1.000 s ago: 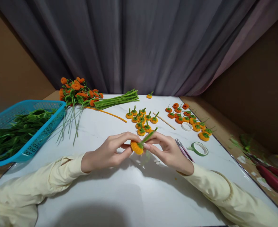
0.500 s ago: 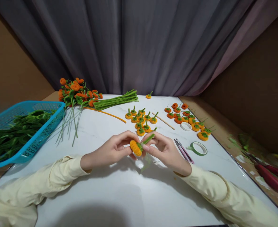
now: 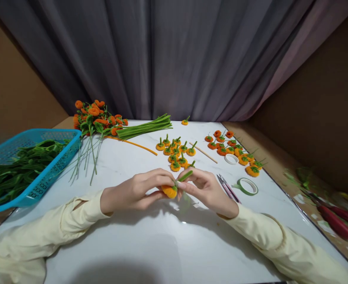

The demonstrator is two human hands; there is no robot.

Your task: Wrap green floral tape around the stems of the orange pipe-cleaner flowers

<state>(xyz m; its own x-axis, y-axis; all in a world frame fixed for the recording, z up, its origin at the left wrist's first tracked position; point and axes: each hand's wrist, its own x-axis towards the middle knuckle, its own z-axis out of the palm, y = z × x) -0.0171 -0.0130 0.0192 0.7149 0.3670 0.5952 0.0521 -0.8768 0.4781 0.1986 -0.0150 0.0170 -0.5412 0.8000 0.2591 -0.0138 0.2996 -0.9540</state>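
Between my two hands is a fuzzy orange-yellow pipe-cleaner flower [image 3: 169,192] with a short green stem [image 3: 185,176] slanting up to the right. My left hand [image 3: 140,189] is closed round the flower head, fingers over its top and thumb beneath. At the base of the stem my right hand [image 3: 202,187] pinches with thumb and forefinger; its other fingers are partly hidden. Just beyond my hands stands a cluster of similar yellow flowers [image 3: 175,165], heads down and green stems up. Small scissors [image 3: 228,189] and a roll of green tape [image 3: 247,186] lie beside my right hand.
A blue basket [image 3: 46,169] of green leaves stands at left. Orange flowers [image 3: 93,111], green pipe-cleaner stems [image 3: 144,127] and an orange strip [image 3: 141,146] lie behind. At right are more flowers [image 3: 221,146], a white ring [image 3: 231,159], a wooden stick [image 3: 203,152] and red-handled pliers [image 3: 336,221].
My left fingers have moved over the top of the flower head, covering more of it. The flower has tipped slightly downward, while my right hand keeps pinching at the stem.
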